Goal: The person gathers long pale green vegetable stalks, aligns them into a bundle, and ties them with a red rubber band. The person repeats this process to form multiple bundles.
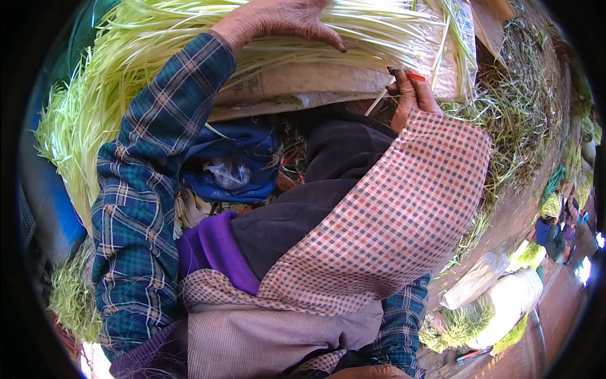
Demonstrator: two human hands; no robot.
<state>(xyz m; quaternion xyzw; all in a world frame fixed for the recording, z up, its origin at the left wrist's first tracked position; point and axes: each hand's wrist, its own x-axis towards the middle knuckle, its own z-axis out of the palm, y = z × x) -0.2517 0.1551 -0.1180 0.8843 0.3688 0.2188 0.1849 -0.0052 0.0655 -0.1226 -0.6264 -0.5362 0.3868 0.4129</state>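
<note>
A thick layer of long, pale yellow-green stalks [156, 47], which look like blanched garlic chives, lies across a board covered with woven sacking [307, 80]. My left hand [284, 21] rests over the stalks with its thumb spread away, and the top edge of the view cuts off its fingers. By the near right corner of the board, my right hand [409, 94] has bent fingers and a red band [416, 76] around one of them. A single pale stalk [378, 100] slants down from its fingertips. The checked cloth [378, 203] hides my right forearm.
Below the board hangs a blue cloth [227, 184] with a clear plastic bag [228, 173] on it. Loose green trimmings [516, 118] cover the ground at right. Farther right are white sacks [511, 298] with greens, and people [558, 227] near the rim.
</note>
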